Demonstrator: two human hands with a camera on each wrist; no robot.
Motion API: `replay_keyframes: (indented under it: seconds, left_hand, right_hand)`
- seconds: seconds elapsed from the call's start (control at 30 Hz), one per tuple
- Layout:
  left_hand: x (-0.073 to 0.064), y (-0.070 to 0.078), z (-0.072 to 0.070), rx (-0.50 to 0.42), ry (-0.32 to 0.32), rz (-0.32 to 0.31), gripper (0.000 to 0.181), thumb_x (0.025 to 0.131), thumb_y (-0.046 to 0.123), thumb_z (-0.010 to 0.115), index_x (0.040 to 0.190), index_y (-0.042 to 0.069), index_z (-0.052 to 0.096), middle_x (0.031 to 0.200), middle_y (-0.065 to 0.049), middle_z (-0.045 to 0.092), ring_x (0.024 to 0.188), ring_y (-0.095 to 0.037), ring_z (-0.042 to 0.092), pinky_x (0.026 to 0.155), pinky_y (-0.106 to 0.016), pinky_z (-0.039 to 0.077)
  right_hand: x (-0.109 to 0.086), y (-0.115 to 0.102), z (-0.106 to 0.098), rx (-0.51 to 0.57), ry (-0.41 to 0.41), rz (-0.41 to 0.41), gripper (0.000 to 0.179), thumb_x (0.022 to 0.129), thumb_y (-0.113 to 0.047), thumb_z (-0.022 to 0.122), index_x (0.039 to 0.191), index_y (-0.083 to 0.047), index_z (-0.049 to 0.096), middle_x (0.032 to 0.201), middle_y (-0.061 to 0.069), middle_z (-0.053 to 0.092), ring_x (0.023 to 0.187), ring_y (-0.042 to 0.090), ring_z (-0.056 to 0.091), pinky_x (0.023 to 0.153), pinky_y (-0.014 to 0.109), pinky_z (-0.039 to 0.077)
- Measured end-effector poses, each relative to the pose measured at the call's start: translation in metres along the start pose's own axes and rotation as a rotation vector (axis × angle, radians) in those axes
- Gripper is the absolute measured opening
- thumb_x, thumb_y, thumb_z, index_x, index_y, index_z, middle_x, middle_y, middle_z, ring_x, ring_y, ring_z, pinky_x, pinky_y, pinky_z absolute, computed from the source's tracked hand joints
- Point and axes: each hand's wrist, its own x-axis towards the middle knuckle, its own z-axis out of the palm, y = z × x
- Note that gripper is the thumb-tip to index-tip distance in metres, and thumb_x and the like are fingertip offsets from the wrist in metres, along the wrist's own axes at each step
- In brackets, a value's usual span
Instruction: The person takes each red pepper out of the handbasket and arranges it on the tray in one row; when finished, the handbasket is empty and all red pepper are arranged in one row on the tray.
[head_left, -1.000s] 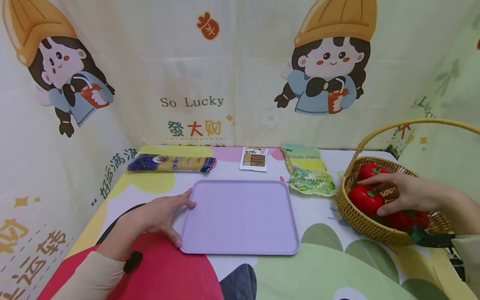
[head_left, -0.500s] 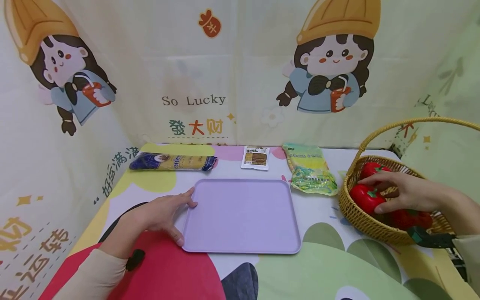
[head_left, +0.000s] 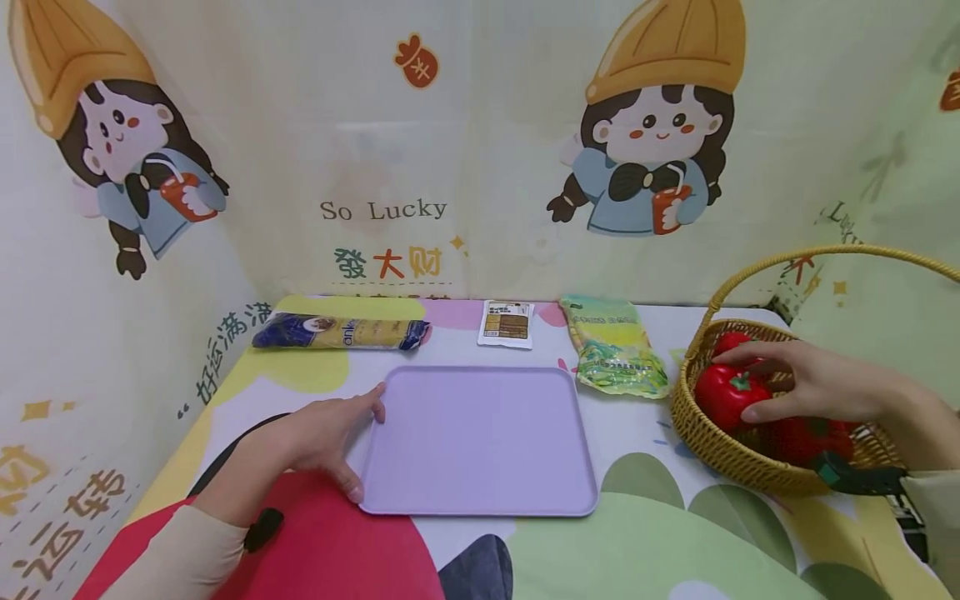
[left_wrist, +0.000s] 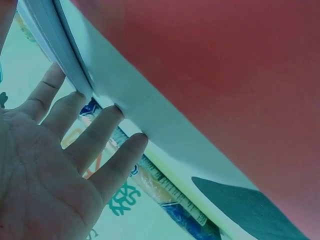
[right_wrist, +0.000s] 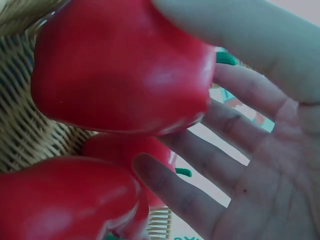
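Note:
In the head view, my left hand rests at the left edge of a lilac rectangular tray, with thumb and fingertips along its rim. The left wrist view shows those fingers extended, some touching the tray's edge. My right hand is inside a woven basket on the right. It holds a glossy red bell pepper between thumb and fingers. In the right wrist view, the held pepper is close to the camera, with other red peppers below it.
Behind the tray lie a blue-and-yellow pasta packet, a small white-edged packet and a green-yellow bag. The basket's tall handle arches over the right side. A printed curtain hangs behind the table.
The right hand and its bell pepper have risen slightly within the basket. My left hand stays at the tray's edge. The head view has tilted a little.

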Motion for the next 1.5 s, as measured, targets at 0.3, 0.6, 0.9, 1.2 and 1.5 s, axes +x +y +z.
replay_keyframes:
  seconds: [0.3,0.6,0.9,1.2,1.5]
  left_hand:
    - [0.001,-0.006,0.004,-0.005,0.015,0.001,0.123,0.044,0.062,0.099,0.146,0.019,0.045,0.138,-0.008,0.058,0.102,-0.021,0.054,0.093,-0.047,0.047]
    - [0.004,-0.005,0.003,0.008,0.016,0.004,0.125,0.044,0.062,0.099,0.148,0.019,0.043,0.13,-0.007,0.06,0.101,-0.021,0.054,0.092,-0.046,0.047]
    - [0.004,-0.006,0.004,-0.003,0.007,-0.008,0.125,0.045,0.061,0.099,0.149,0.02,0.043,0.132,-0.005,0.059,0.103,-0.021,0.053,0.094,-0.046,0.046]
    - [0.001,-0.007,0.002,0.001,0.019,0.025,0.135,0.046,0.061,0.099,0.155,0.012,0.035,0.127,0.003,0.06,0.103,-0.019,0.053,0.097,-0.045,0.046]
    - [0.0,-0.006,0.002,0.003,0.01,0.02,0.138,0.046,0.06,0.099,0.156,0.012,0.033,0.127,0.003,0.059,0.102,-0.02,0.053,0.095,-0.045,0.046]
  right_hand:
    - [0.003,-0.013,-0.005,-0.05,0.148,-0.075,0.067,0.082,-0.014,0.087,0.14,-0.016,0.054,0.127,0.004,0.061,0.098,0.0,0.061,0.069,0.028,0.058]
    - [0.005,-0.036,-0.006,0.02,0.155,-0.132,0.069,0.082,-0.011,0.086,0.141,-0.018,0.052,0.127,-0.005,0.058,0.106,0.005,0.061,0.07,0.031,0.061]
    - [0.012,-0.059,0.002,0.012,0.154,-0.135,0.071,0.08,-0.02,0.089,0.141,-0.023,0.052,0.132,-0.002,0.054,0.111,0.025,0.065,0.07,0.031,0.062]
    - [0.022,-0.073,0.011,0.057,0.173,-0.239,0.074,0.077,-0.011,0.09,0.141,-0.022,0.054,0.131,-0.005,0.058,0.112,0.007,0.062,0.073,0.03,0.061]
    - [0.031,-0.085,0.017,0.003,0.217,-0.253,0.072,0.078,-0.016,0.091,0.14,-0.025,0.054,0.129,-0.005,0.061,0.109,0.013,0.066,0.074,0.028,0.061]
